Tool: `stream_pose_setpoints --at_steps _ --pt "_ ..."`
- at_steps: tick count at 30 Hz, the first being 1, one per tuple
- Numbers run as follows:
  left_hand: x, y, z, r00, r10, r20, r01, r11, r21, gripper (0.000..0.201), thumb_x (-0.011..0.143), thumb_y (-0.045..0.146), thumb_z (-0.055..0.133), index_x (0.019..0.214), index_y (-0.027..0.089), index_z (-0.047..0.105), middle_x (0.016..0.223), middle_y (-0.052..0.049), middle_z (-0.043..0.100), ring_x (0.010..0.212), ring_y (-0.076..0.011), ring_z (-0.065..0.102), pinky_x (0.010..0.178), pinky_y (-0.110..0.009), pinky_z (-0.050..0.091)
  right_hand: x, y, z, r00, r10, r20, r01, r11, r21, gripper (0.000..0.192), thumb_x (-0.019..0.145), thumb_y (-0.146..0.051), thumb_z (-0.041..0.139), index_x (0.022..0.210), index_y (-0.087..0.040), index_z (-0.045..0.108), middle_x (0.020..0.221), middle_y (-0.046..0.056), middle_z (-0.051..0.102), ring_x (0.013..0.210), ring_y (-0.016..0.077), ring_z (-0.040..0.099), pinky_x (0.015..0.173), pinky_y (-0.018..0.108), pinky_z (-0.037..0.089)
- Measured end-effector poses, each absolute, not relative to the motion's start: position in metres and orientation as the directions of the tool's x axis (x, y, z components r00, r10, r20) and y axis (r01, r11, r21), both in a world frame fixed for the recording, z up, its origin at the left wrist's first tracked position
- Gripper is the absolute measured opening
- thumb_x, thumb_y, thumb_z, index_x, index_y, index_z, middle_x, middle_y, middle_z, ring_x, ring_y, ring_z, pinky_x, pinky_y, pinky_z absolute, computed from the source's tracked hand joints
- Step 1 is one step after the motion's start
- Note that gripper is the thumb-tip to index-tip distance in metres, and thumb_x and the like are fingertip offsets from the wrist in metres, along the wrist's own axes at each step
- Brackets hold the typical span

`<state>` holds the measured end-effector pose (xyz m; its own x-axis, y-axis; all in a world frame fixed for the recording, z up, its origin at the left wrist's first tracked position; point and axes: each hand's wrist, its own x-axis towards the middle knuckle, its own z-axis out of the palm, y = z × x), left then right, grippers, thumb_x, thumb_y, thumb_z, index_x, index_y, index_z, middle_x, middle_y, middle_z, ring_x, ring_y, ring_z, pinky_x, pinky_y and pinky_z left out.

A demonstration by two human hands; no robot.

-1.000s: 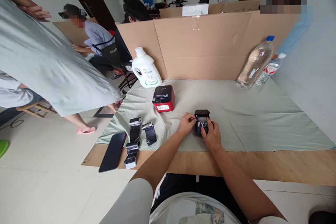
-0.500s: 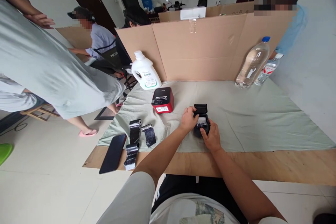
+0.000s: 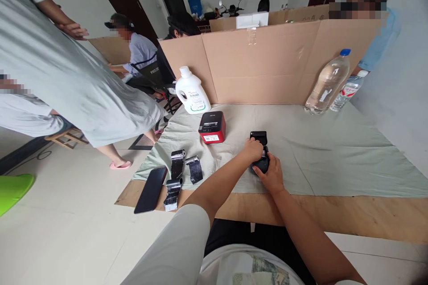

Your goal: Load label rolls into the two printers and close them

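A small black portable printer (image 3: 261, 166) sits on the cloth in front of me, its lid (image 3: 258, 136) flipped up and back. My right hand (image 3: 272, 172) grips its near right side, the thumb along the front. Over the opening lies my left hand (image 3: 253, 149), fingers curled down into the compartment; it covers most of the inside, so what they pinch is hidden. Only a bit of white shows in there. Left of my forearm lie three small rolls with dark, glossy loose ends: one roll (image 3: 177, 163), a second roll (image 3: 194, 169) and a third roll (image 3: 173, 193).
A red and black box-shaped printer (image 3: 212, 127) stands behind the rolls, and a phone (image 3: 150, 190) lies at the left edge. A white jug (image 3: 192, 91) and two water bottles (image 3: 327, 82) stand before a cardboard partition (image 3: 261, 67). A person in a grey garment (image 3: 73, 71) stands at left.
My left hand has moved from the compartment's left side to over the opening, fingers curling inside and hiding the white roll. My right hand keeps its grip. The view has shifted slightly left.
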<state>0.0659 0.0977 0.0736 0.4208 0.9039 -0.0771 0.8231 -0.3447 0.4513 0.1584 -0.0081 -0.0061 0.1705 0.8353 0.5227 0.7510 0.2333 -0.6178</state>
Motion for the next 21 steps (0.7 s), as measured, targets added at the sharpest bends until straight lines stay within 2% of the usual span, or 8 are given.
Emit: stream_pose_setpoints --at_steps 8,9,11,14,16,17,19,21 --pt "0.061 0.098 0.083 0.380 0.921 -0.083 0.836 -0.303 0.457 0.018 0.058 0.012 0.077 0.069 0.017 0.063 0.087 -0.011 0.067 0.102 -0.0314 0.055 0.092 -0.039 0.037 0.159 -0.007 -0.005 0.160 0.820 0.549 0.773 0.241 -0.586 0.081 0.077 -0.070 0.054 0.131 -0.011 0.042 0.117 0.019 0.052 0.110 0.0313 0.049 0.093 0.051 0.045" --pt "0.058 0.098 0.085 0.369 0.925 -0.088 0.821 -0.280 0.498 0.021 0.058 0.013 0.077 0.073 0.017 0.063 0.086 -0.009 0.067 0.097 -0.0289 0.057 0.089 -0.038 0.039 0.159 -0.007 -0.005 0.158 0.818 0.553 0.775 0.244 -0.582 0.082 0.076 -0.071 0.054 0.130 -0.011 0.043 0.116 0.019 0.053 0.110 0.0315 0.049 0.093 0.052 0.045" --pt "0.048 0.095 0.086 0.338 0.937 -0.082 0.716 -0.200 0.669 0.026 0.060 0.016 0.077 0.081 0.017 0.061 0.084 -0.005 0.065 0.087 -0.0224 0.059 0.081 -0.033 0.043 0.160 -0.007 -0.005 0.148 0.815 0.560 0.776 0.255 -0.577 0.081 0.076 -0.070 0.055 0.130 -0.011 0.043 0.116 0.019 0.054 0.110 0.0316 0.049 0.093 0.051 0.044" --pt "0.016 0.079 0.086 0.320 0.945 -0.068 0.345 -0.050 0.937 0.030 0.066 0.023 0.075 0.089 0.015 0.056 0.085 -0.002 0.063 0.080 -0.0151 0.059 0.074 -0.027 0.044 0.162 -0.007 -0.005 0.129 0.818 0.561 0.768 0.276 -0.578 0.078 0.077 -0.067 0.055 0.131 -0.011 0.043 0.116 0.018 0.054 0.111 0.0315 0.048 0.095 0.052 0.043" --pt "-0.022 0.061 0.089 0.357 0.931 -0.083 0.158 0.028 0.987 0.036 0.066 0.030 0.075 0.090 0.014 0.055 0.086 -0.002 0.062 0.080 -0.0144 0.059 0.073 -0.026 0.044 0.163 -0.007 -0.005 0.128 0.833 0.539 0.760 0.267 -0.592 0.078 0.078 -0.067 0.054 0.132 -0.012 0.042 0.117 0.018 0.053 0.112 0.0315 0.047 0.096 0.052 0.042" --pt "-0.046 0.051 0.092 0.382 0.919 -0.102 0.133 0.055 0.990 0.039 0.064 0.034 0.076 0.090 0.014 0.055 0.086 -0.002 0.062 0.080 -0.0150 0.059 0.072 -0.026 0.044 0.163 -0.007 -0.005 0.132 0.843 0.521 0.758 0.253 -0.601 0.078 0.078 -0.067 0.054 0.132 -0.012 0.041 0.118 0.018 0.052 0.113 0.0317 0.046 0.096 0.052 0.042" --pt "-0.098 0.028 0.098 0.417 0.893 -0.167 0.230 0.074 0.970 0.041 0.061 0.035 0.077 0.090 0.015 0.057 0.087 -0.002 0.062 0.082 -0.0165 0.059 0.074 -0.028 0.045 0.163 -0.007 -0.004 0.143 0.861 0.488 0.757 0.223 -0.614 0.081 0.077 -0.069 0.054 0.132 -0.011 0.041 0.120 0.019 0.051 0.114 0.0321 0.046 0.097 0.052 0.041" --pt "-0.148 0.008 0.103 0.366 0.906 -0.212 0.413 0.046 0.909 0.039 0.061 0.036 0.076 0.088 0.015 0.059 0.088 -0.003 0.063 0.085 -0.0184 0.059 0.077 -0.029 0.045 0.162 -0.008 -0.003 0.147 0.868 0.475 0.756 0.211 -0.620 0.084 0.076 -0.071 0.053 0.132 -0.010 0.042 0.121 0.020 0.051 0.114 0.0324 0.045 0.097 0.052 0.041"
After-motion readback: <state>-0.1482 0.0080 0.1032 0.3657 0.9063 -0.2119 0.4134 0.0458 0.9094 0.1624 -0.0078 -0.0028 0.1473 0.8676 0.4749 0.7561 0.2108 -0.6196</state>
